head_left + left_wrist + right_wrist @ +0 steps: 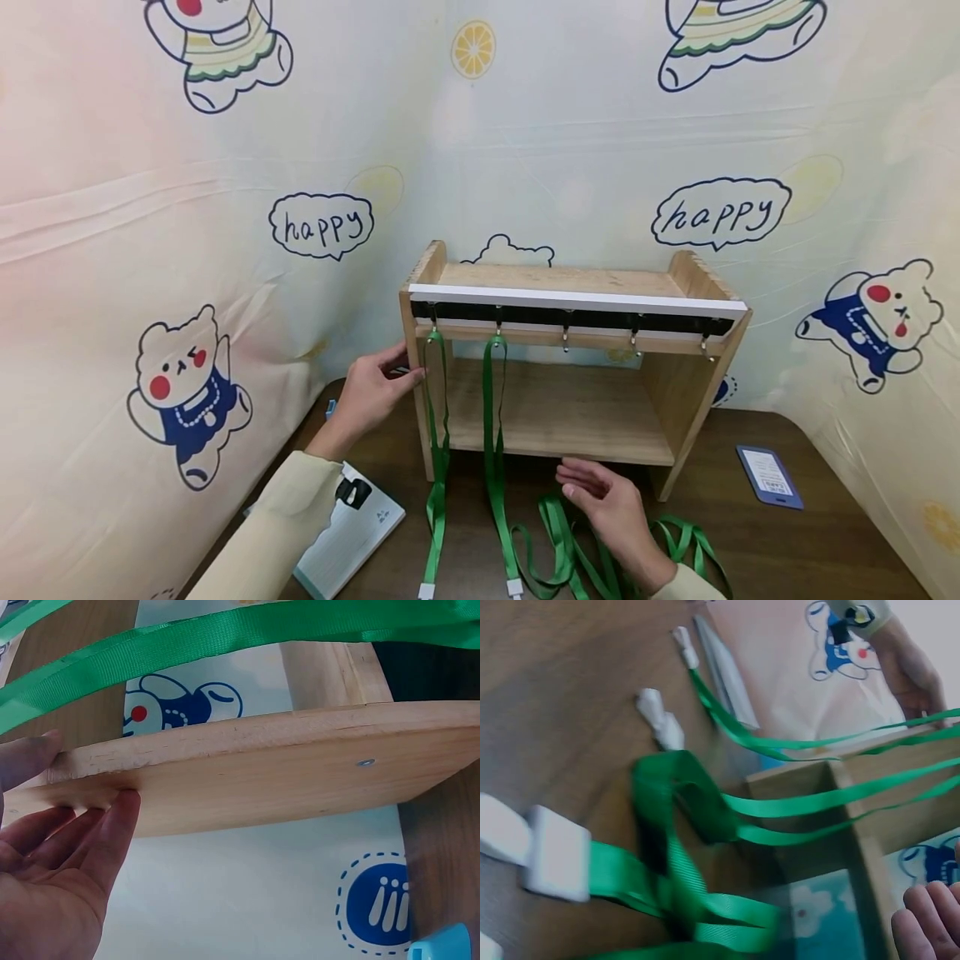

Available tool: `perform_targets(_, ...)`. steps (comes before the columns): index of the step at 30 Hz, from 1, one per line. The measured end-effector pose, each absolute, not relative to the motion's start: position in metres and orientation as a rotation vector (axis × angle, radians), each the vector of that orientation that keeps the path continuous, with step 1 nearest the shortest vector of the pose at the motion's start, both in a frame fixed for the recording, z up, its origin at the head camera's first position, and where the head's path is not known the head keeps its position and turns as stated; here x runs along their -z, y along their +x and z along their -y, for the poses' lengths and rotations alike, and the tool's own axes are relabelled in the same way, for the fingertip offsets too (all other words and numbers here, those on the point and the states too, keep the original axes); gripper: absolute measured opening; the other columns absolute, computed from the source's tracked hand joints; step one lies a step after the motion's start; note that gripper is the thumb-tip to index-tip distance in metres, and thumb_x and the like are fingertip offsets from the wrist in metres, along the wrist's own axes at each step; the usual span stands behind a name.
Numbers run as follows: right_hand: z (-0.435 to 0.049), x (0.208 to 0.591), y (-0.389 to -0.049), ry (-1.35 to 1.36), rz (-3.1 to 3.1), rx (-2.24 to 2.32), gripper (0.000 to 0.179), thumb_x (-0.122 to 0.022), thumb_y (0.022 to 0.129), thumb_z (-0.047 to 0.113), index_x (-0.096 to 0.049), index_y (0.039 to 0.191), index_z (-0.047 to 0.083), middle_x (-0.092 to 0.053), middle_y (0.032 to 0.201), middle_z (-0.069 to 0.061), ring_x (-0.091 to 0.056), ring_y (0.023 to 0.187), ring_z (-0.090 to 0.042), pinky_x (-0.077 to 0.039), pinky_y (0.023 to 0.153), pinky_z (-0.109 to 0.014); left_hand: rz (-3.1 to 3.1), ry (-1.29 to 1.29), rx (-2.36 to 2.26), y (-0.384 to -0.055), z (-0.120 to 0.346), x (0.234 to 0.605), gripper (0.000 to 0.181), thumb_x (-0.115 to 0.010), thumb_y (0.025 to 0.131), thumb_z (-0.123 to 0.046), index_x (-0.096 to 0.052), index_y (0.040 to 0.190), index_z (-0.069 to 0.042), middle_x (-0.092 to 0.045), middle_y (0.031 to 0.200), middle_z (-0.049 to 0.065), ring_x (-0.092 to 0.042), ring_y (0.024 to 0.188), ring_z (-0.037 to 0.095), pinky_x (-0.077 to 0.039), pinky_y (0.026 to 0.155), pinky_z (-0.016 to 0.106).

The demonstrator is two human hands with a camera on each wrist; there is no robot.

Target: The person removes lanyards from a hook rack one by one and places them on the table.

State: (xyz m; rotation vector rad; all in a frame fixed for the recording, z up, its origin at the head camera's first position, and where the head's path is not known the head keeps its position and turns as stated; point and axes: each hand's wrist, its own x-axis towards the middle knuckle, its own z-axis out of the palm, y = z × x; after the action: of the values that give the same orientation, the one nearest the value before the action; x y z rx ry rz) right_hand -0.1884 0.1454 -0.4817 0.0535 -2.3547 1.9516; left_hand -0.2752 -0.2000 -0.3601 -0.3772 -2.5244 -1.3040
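A small two-tier wooden shelf (555,408) stands on the dark table, with a row of metal hooks (566,333) along its front bar. My left hand (371,396) grips the front edge of its left side panel (247,776), thumb on one face and fingers on the other. Green lanyards hang from the two leftmost hooks: a left one (437,500) and a second one (491,450); the other hooks bear nothing. Low in front of the shelf, my right hand (611,512) holds nothing, fingers extended and slightly bent, above loose green lanyards (558,542) on the table.
A white and light-blue pad or packet (363,525) lies at the left under my forearm. Right of the shelf lies a blue card holder (768,475). A small blue object (442,945) is beyond the left panel. Printed cloth (540,175) surrounds the table at the back and sides.
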Motion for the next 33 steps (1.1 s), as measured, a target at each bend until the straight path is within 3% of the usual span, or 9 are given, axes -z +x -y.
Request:
perform_targets(4,-0.153,0.464,-0.19,0.142,2.324,-1.949,0.03,-0.073,0.091,0.005,-0.071,0.12,0.006,-0.076,0.114,-0.012,-0.074,0.102,-0.016,-0.059,0.084,-0.019,2.522,-0.374,1.294,-0.275,0.201,0.36,0.056,-0.072,0.096,-0.026,-0.054,0.148,-0.014,-0.07,0.128,0.015,-0.071,0.108,0.031,-0.063,0.087,0.044)
perform_targets(10,-0.165,0.444,-0.189,0.225,2.359,-1.85,0.028,-0.076,0.091,0.014,-0.071,0.117,0.004,-0.075,0.109,-0.014,-0.072,0.095,-0.007,-0.058,0.083,-0.019,2.515,-0.381,1.284,-0.274,0.202,0.361,0.055,-0.072,0.095,-0.025,-0.056,0.146,-0.013,-0.071,0.128,0.016,-0.071,0.107,0.032,-0.063,0.087,0.045)
perform_targets(17,-0.174,0.426,-0.193,0.358,2.341,-1.852,0.034,-0.07,0.096,0.017,-0.065,0.126,0.002,-0.071,0.123,-0.02,-0.07,0.105,-0.004,-0.058,0.088,-0.018,2.517,-0.374,1.292,-0.274,0.201,0.362,0.054,-0.072,0.095,-0.025,-0.057,0.145,-0.014,-0.071,0.127,0.015,-0.071,0.107,0.031,-0.063,0.086,0.045)
perform_targets(23,-0.182,0.404,-0.197,0.53,2.228,-1.847,0.036,-0.066,0.098,0.011,-0.061,0.129,-0.008,-0.074,0.121,-0.006,-0.071,0.108,-0.005,-0.058,0.089,-0.018,2.522,-0.373,1.295,-0.274,0.2,0.361,0.055,-0.072,0.095,-0.025,-0.055,0.147,-0.014,-0.071,0.127,0.015,-0.071,0.107,0.03,-0.063,0.086,0.044)
perform_targets(33,-0.189,0.373,-0.194,0.611,2.162,-1.847,0.036,-0.064,0.098,0.006,-0.059,0.131,-0.009,-0.075,0.121,-0.001,-0.072,0.11,-0.007,-0.058,0.09,-0.019,2.53,-0.369,1.305,-0.275,0.2,0.361,0.056,-0.072,0.095,-0.024,-0.054,0.148,-0.013,-0.071,0.128,0.016,-0.07,0.108,0.031,-0.063,0.086,0.043)
